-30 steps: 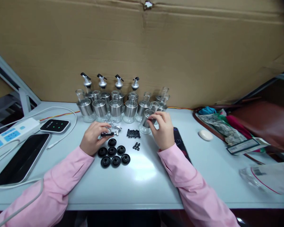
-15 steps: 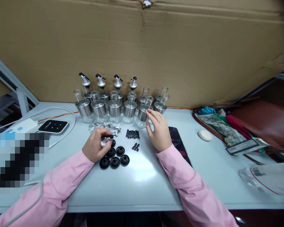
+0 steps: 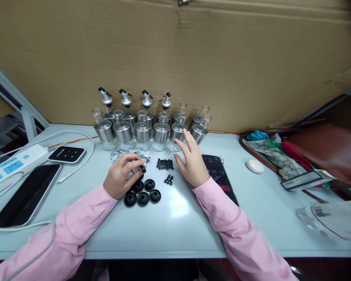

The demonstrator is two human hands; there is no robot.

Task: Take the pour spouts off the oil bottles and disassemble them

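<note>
My left hand (image 3: 123,175) is closed on a small silver-and-black pourer spout (image 3: 143,168), mostly hidden by the fingers. Just below it lie several round black stoppers (image 3: 143,198) in rows, some partly covered by that hand. Silver spout parts (image 3: 145,156) lie behind the same hand. My right hand (image 3: 192,164) is open and holds nothing, its fingers spread in front of a glass bottle with a metal sleeve (image 3: 178,134); I cannot tell whether they touch it. Between the hands are a row of black levers (image 3: 165,164) and a cluster of tiny black pieces (image 3: 169,179).
Two rows of bottles stand along the cardboard wall (image 3: 175,62); several at the back carry pourers (image 3: 126,98). A lit phone (image 3: 219,171) lies by my right forearm. Leftward are a dark phone (image 3: 27,195), a black-and-white device (image 3: 66,154), a power strip (image 3: 14,164) and cables.
The spout has turned in my left hand: its black lever pointed right before, and now a dark end points down. My right hand's fingers have spread wider. The view has shifted slightly.
</note>
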